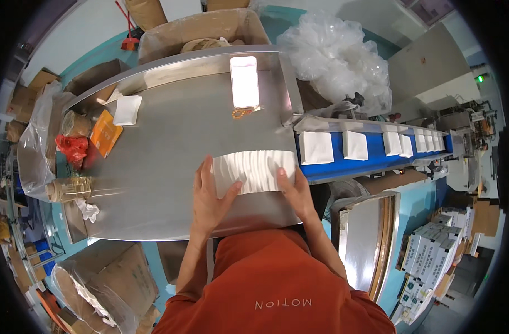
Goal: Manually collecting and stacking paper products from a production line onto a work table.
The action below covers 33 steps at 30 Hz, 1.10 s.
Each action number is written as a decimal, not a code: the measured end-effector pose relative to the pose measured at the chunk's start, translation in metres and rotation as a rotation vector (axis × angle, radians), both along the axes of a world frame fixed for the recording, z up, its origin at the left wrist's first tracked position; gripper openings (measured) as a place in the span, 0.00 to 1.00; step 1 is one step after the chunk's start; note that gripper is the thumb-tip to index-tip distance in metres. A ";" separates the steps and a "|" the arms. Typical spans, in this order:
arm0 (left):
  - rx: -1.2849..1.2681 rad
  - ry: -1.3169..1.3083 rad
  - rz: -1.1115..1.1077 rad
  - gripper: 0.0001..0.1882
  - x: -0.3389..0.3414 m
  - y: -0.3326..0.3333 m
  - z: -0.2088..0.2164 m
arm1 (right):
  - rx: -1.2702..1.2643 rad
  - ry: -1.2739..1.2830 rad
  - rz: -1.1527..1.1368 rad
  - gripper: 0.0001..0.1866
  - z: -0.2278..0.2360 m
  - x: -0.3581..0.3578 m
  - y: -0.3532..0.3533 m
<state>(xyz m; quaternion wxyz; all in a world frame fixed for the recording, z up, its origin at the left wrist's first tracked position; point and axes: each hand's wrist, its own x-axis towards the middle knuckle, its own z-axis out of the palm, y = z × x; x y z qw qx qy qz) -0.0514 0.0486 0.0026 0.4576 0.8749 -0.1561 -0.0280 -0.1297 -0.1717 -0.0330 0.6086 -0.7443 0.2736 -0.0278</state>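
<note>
A row of folded white paper napkins [253, 167] stands on edge, packed side by side, on the metal table. My left hand [211, 186] grips its left end, fingers behind and thumb along the front. At the other end, my right hand [294, 189] presses in with its thumb over the near side, so the row is squeezed between both palms. To the right, a blue conveyor belt [339, 171] carries several flat white folded napkins, the closest being a square one [316, 148] at the belt's table end.
A bright-screened phone [244, 82] lies at the table's back beside an orange beaded string [242, 113]. Leftward are a white napkin stack [127, 110], an orange packet [105, 133], a red plastic bag [72, 149] and a clear jar [70, 189]. Raised metal rims [182, 65] edge the table.
</note>
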 end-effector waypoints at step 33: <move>0.049 -0.047 0.004 0.48 -0.007 -0.020 -0.001 | 0.154 0.123 -0.027 0.35 0.017 0.009 0.003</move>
